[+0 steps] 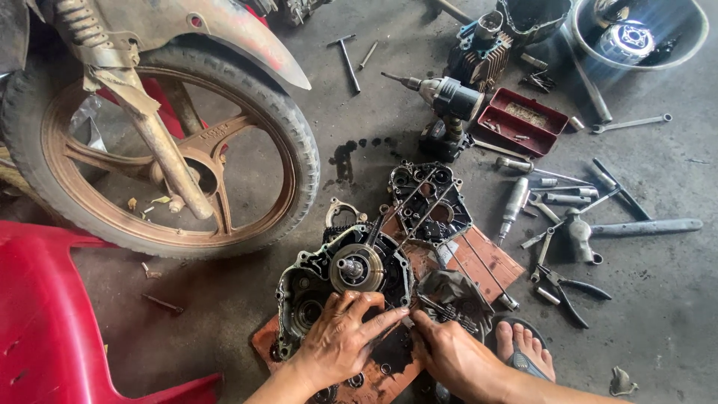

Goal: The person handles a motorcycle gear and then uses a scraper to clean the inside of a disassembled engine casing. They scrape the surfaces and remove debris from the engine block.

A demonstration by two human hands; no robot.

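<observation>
Left hand (340, 338) spread flat on engine case (340, 280), right hand (449, 352) pinching small part, can't tell what; tools (568, 217) nearby

Packages: one red rectangular tray (525, 120), two compartments holding small parts, on the floor (374, 112) beside the drill (446, 97). Labels, signs, screens: none.
</observation>
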